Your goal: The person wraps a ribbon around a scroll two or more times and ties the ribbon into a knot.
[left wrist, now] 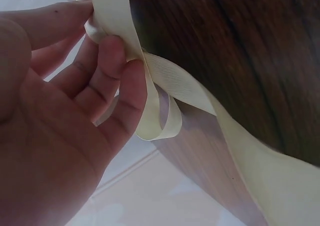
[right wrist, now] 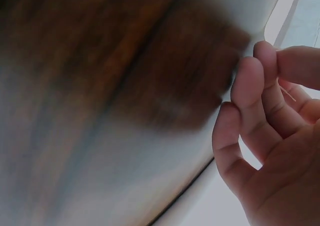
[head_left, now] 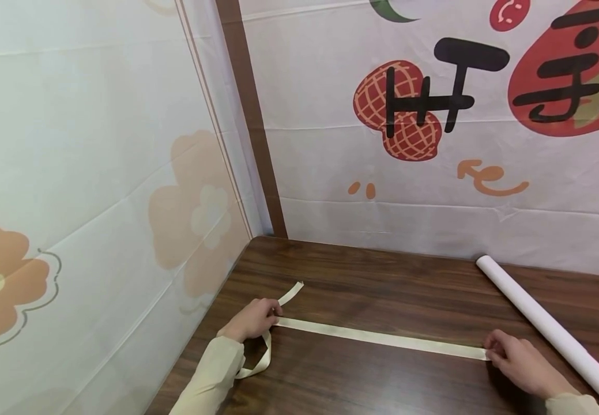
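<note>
A cream ribbon [head_left: 377,336] is stretched straight between two hands just over the dark wooden table. My left hand [head_left: 255,319] pinches it at the left between thumb and fingers; in the left wrist view the ribbon [left wrist: 117,16] passes by the fingertips. From that hand a short tail lies toward the back, and a loose loop hangs toward the front. At the other end, my right hand [head_left: 519,360] pinches the ribbon's end. In the right wrist view the right hand [right wrist: 270,131] has its fingertips together, with only a sliver of ribbon showing.
A white paper roll [head_left: 548,328] lies slanting on the table [head_left: 361,271], to the right of the right hand. Printed cloth walls stand along the table's left side [head_left: 97,144] and back edge [head_left: 320,173].
</note>
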`<state>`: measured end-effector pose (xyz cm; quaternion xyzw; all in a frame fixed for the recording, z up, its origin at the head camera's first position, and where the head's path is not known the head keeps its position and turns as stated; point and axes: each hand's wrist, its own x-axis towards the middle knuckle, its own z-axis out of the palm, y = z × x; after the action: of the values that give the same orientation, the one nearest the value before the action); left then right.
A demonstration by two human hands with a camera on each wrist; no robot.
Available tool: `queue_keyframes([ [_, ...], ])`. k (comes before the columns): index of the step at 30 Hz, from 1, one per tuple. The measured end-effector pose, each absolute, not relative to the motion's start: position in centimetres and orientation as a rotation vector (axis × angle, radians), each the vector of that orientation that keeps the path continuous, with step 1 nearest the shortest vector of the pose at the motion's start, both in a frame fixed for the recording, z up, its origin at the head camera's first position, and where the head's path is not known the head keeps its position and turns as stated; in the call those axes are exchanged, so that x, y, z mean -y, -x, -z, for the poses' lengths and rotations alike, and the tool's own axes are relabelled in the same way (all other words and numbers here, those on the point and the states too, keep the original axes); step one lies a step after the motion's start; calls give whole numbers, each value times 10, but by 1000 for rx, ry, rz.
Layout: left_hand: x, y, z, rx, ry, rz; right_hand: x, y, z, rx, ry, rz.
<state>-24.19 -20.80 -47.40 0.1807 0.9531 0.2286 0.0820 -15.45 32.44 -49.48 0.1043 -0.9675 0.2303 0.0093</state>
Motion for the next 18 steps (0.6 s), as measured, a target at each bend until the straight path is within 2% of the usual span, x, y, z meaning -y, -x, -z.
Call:
queue_keyframes([
  [18, 197, 248, 475, -2880, -567, -656, -359, 145, 497, 3067, -251, -599],
])
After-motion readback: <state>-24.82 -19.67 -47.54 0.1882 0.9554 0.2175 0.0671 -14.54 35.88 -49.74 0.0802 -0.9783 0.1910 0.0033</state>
